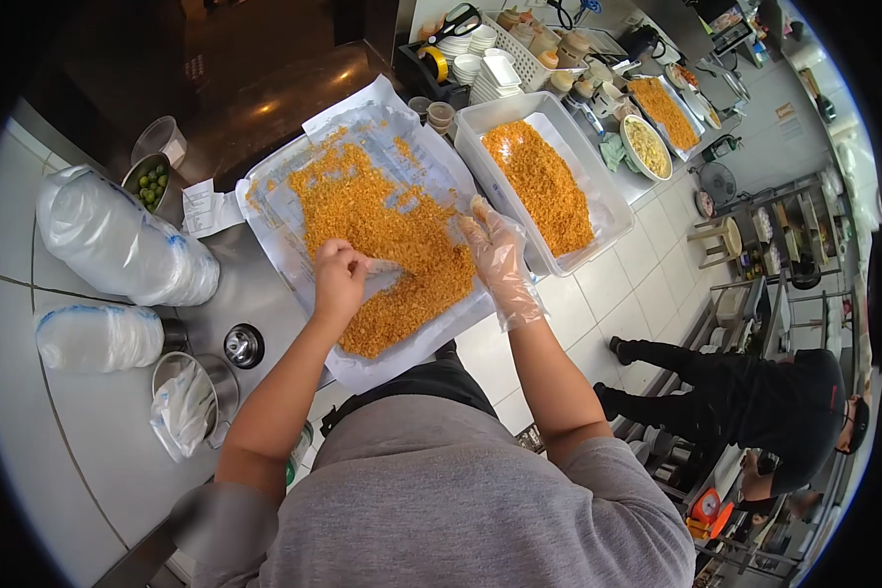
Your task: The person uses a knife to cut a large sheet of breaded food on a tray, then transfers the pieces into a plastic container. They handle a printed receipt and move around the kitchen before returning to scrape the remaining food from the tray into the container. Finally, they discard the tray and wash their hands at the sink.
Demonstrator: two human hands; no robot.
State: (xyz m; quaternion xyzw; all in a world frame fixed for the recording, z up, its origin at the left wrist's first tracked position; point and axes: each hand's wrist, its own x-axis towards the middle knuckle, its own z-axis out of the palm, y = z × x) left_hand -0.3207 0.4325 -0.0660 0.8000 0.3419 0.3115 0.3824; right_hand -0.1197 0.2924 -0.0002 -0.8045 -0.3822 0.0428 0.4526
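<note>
A tray (253,220) lined with white paper lies before me, with orange-brown crumbs (382,198) spread over it. My left hand (339,283), bare, pinches a pale translucent piece (384,266) whose far end rests in the crumbs; what exactly it is cannot be made out. My right hand (498,261) wears a clear plastic glove (518,298) and hovers at the tray's right edge. Its fingers are apart, with crumbs stuck to the tips and nothing held. Just right of it stands a clear plastic bin (611,213), paper-lined and holding more orange-brown crumbs (540,187).
Wrapped stacks of plastic containers (125,235), a service bell (243,345) and a metal pot (224,389) stand left. Beyond the bin are a white basket of bottles (533,66), a bowl of yellowish food (647,147) and another crumb tray (665,114). A person (764,411) works at right.
</note>
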